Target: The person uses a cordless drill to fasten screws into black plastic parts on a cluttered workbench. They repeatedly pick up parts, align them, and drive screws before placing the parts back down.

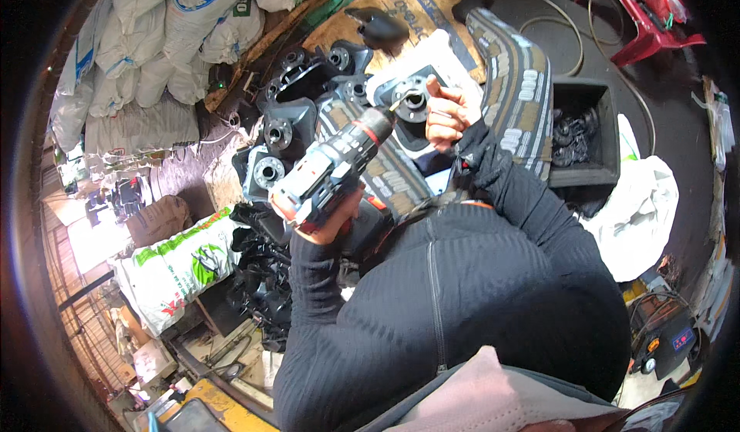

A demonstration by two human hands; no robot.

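Your left hand (pixel 339 221) grasps the drill (pixel 331 170), apparently angled to direct its bit (pixel 396 105) at the black flanged part (pixel 414 111) between your striped trouser legs (pixel 528 85). Your right hand (pixel 451 117) curls beside it, possibly steadying; you cannot tell whether those fingers grip. White sacks (pixel 127 62) pile left; brown sheeting (pixel 451 25) lies beyond; a dark crate (pixel 582 174) stands right.

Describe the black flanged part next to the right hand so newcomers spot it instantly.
Find the curved striped padding beside the person's right hand. Just left of that hand is a round-flanged black part. Unlike the similar black parts clustered to its left, this one has the power drill aimed at it.
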